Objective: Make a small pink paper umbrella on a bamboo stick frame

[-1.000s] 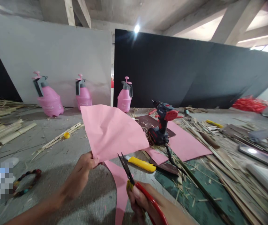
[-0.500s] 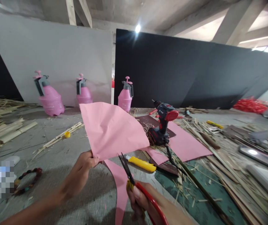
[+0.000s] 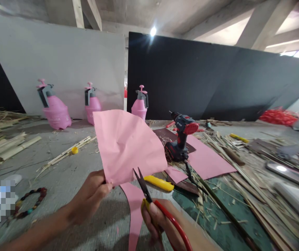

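My left hand (image 3: 90, 197) pinches the lower left corner of a creased pink paper sheet (image 3: 128, 146), which is held up in the air above the grey concrete floor (image 3: 60, 167). My right hand (image 3: 154, 218) is clenched around a pair of steel scissors with slim red loop handles (image 3: 149, 199). The narrow blades stand slightly parted, with their tips at the sheet's lower edge; I cannot tell whether paper lies between them.

Risks noted. The sheet is gripped at one corner only and has no support beneath it, so it could buckle at the blades and leave a ragged cut. Its creases add to that risk. The blade tips are near my left fingers, and a slip along the edge could nick them.

A yellow plastic utility knife (image 3: 158, 183) lies just beyond the blades, and any exposed edge could score the sheet if it dropped there. Loose bamboo slivers on a green board (image 3: 217, 205) could snag or tear the paper. A curved pink paper strip (image 3: 135, 212) lies on the floor directly below my hands, where a fallen sheet could become mixed up with it.
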Demonstrator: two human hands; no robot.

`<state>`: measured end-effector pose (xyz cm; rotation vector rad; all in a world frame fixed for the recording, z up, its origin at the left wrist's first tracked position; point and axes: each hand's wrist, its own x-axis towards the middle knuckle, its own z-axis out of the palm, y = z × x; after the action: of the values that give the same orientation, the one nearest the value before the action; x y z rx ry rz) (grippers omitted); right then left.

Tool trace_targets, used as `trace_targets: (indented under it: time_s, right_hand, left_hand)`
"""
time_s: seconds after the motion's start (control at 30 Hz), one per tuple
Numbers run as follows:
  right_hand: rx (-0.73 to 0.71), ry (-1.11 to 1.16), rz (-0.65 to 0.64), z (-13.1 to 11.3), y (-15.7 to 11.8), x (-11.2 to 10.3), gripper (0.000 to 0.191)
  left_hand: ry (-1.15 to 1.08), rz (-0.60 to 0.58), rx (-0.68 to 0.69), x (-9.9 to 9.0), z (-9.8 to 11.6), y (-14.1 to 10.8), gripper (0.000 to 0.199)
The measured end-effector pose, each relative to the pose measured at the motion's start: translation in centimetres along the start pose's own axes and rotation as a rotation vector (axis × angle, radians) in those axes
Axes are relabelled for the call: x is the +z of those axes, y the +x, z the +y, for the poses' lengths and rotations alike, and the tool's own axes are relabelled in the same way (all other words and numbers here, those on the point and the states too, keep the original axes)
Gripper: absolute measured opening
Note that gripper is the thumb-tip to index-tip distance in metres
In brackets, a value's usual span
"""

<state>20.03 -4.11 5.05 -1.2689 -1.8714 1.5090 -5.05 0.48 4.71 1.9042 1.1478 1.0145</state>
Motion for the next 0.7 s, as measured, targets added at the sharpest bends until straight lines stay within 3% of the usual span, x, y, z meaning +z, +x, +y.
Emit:
trace_targets:
  time_s: [0.07,0.2,0.37,0.7]
  right_hand:
    - [0.027,0.030,0.000,0.2,0.0,0.1,0.063]
    - [0.045,0.003,-0.004,0.4,-0.2,0.1,0.061]
    - [0.062,-0.043,0.003,0.5,-0.4,0.2,0.060]
    - [0.063,-0.008,-0.014,-0.2,-0.6,0.0,0.061]
  left_hand:
    - [-0.005,-0.021,-0.024,0.3,0.0,-0.1,0.030]
    - [-0.024,0.057,-0.126,0.5,-0.8,-0.2,0.031]
    - [-0.068,0.092,-0.140,0.2,-1.7,0.0,0.030]
    - [-0.083,0.076,-0.135,0.0,-1.5,-0.2,0.028]
